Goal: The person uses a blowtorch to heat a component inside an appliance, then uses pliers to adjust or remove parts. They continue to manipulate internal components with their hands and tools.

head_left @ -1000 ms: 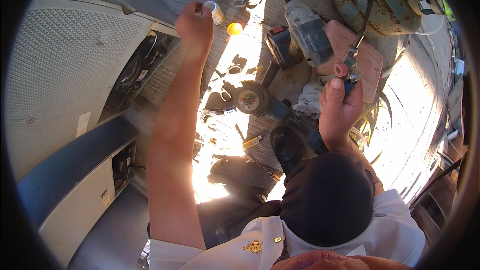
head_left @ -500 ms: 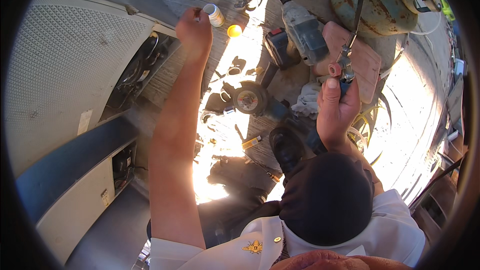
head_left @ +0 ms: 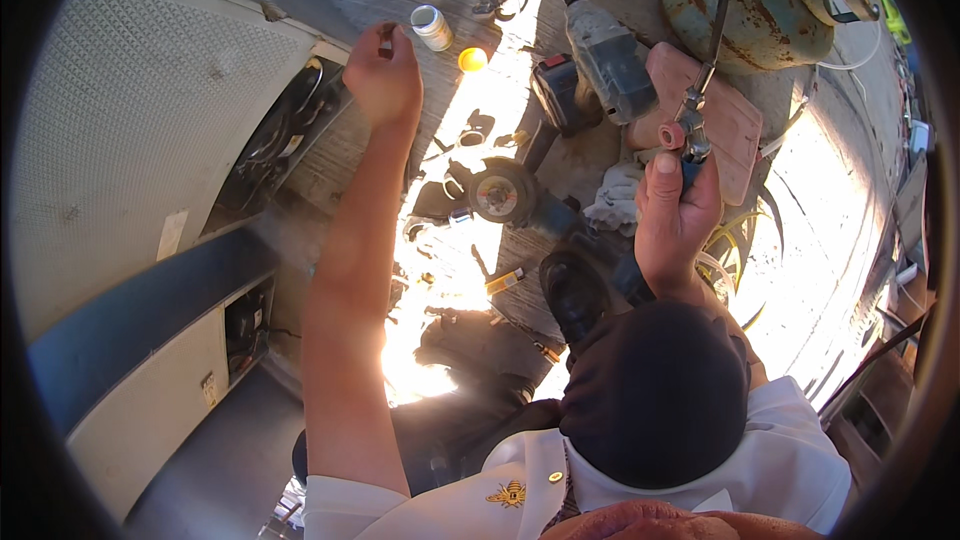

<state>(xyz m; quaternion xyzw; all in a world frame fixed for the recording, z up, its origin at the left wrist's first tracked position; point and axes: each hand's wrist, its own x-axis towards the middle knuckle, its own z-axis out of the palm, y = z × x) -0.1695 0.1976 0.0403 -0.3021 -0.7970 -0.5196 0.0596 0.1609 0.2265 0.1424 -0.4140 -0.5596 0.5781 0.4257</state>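
Note:
My left hand [head_left: 384, 80] is closed in a pinch at the far left. A small dark brownish thing [head_left: 386, 37] shows between its fingertips, too small to name. Just right of that hand is an open white jar [head_left: 432, 30], with an orange-yellow lid [head_left: 472, 60] lying beside it on the floor. My right hand [head_left: 678, 210] is wrapped round the lower end of a gas torch [head_left: 690, 118] with a metal valve body, a red knob and a long thin tube rising from it. The fingers hide much of its handle.
An angle grinder [head_left: 500, 193], a cordless impact wrench [head_left: 608, 60] and a yellow utility knife [head_left: 505, 282] lie on the floor. A rusty gas cylinder [head_left: 750, 5] stands far right, near a pink board [head_left: 728, 130]. White appliances with textured panels [head_left: 150, 110] line the left.
My left hand has drawn back from the jar's mouth, slightly down and left, turning so the small thing at its fingertips shows. The right hand holds the torch almost still.

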